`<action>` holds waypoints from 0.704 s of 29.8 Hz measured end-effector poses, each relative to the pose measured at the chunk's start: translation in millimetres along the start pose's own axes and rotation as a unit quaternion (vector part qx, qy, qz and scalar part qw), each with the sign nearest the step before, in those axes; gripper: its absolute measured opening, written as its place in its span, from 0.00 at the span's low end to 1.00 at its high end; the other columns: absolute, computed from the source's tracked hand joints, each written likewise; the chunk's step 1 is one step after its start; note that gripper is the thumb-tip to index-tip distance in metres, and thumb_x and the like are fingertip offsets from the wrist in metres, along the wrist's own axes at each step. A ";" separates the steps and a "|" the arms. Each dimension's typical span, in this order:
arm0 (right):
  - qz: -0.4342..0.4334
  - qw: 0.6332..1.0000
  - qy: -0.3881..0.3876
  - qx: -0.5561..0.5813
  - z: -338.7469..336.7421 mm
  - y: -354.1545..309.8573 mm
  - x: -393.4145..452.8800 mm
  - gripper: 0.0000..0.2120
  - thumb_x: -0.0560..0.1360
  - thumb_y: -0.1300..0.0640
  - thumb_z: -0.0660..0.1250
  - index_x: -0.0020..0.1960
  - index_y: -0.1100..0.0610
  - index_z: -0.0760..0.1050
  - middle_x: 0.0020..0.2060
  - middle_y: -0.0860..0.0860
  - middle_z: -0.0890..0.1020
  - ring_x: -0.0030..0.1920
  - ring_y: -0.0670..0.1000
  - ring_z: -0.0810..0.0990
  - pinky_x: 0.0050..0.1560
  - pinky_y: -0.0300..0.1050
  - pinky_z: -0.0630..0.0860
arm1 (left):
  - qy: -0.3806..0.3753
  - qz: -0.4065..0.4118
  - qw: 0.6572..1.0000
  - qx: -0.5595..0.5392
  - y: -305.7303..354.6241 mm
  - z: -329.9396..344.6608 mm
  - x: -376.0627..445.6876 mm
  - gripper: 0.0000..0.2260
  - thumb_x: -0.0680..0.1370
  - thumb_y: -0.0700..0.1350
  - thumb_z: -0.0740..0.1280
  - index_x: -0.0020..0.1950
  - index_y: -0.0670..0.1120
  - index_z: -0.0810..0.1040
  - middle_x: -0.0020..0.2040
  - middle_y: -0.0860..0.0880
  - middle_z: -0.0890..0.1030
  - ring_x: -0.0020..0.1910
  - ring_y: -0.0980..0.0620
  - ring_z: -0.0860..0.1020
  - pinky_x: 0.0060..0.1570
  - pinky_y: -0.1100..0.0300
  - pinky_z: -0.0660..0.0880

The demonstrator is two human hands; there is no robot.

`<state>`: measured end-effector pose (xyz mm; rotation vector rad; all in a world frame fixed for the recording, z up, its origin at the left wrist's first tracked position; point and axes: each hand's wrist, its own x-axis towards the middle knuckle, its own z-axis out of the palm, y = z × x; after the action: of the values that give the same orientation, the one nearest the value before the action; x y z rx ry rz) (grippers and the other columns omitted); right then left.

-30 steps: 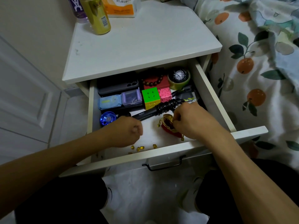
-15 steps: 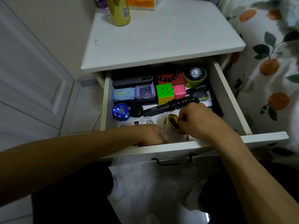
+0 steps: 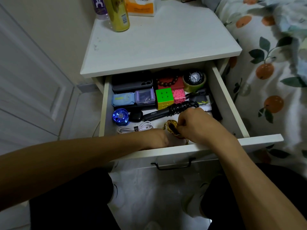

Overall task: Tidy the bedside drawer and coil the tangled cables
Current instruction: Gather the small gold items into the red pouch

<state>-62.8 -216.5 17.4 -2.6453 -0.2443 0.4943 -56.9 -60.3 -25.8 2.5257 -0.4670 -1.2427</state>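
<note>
Gold pouch (image 3: 172, 128) at middle frame looks soft and floppy — right hand (image 3: 196, 125) pinches its open rim. Left hand (image 3: 156, 138) dips low; its grip is hidden.

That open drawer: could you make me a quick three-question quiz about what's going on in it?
1. True or false: the right hand pinches the small red-and-gold pouch.
2. What lies just behind the left hand? A) white coiled cable B) wristwatch C) green puzzle cube
3. Fill in: the blue round gadget sits near the drawer's ____ wall.

Key: 1 true; 2 A; 3 left.
</note>
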 end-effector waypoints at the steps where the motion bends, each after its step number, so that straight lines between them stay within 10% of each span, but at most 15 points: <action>1: -0.001 1.000 -0.001 0.000 -0.1 0.1 -0.2 0.05 0.73 0.58 0.68 0.48 0.58 0.81 0.46 0.57 0.81 0.46 0.58 0.80 0.45 0.51 0.79 | -0.005 0.003 1.000 -0.007 -0.6 -0.7 -2.3 0.11 0.79 0.36 0.61 0.53 0.31 0.80 0.42 0.42 0.76 0.41 0.51 0.71 0.39 0.66 0.67; 8: -0.001 1.000 0.001 0.006 -0.9 1.9 -3.5 0.05 0.73 0.59 0.67 0.48 0.57 0.81 0.46 0.56 0.82 0.45 0.57 0.80 0.46 0.53 0.80 | -0.028 -0.005 0.997 -0.078 -7.7 -3.4 -8.7 0.13 0.76 0.33 0.61 0.53 0.40 0.84 0.52 0.44 0.84 0.46 0.54 0.76 0.49 0.62 0.76; 14: -0.004 1.000 0.009 0.020 -1.6 3.7 -5.2 0.05 0.73 0.59 0.68 0.47 0.55 0.82 0.46 0.56 0.82 0.45 0.56 0.80 0.43 0.47 0.78 | -0.031 -0.032 0.988 -0.147 -13.4 -7.7 -10.5 0.19 0.75 0.30 0.62 0.43 0.52 0.85 0.34 0.62 0.82 0.37 0.64 0.80 0.38 0.70 0.76; 21: -0.015 0.999 0.021 0.037 -2.5 6.7 -8.1 0.06 0.74 0.59 0.66 0.46 0.56 0.82 0.42 0.54 0.83 0.42 0.53 0.81 0.43 0.49 0.79 | -0.005 -0.078 0.932 -0.354 -19.7 -11.3 -20.6 0.13 0.75 0.28 0.67 0.40 0.43 0.86 0.38 0.45 0.85 0.36 0.53 0.83 0.39 0.62 0.81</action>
<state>-68.7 -225.4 19.0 -2.5725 -0.2485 0.4282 -56.6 -32.7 -12.3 1.9554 0.1735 -1.1949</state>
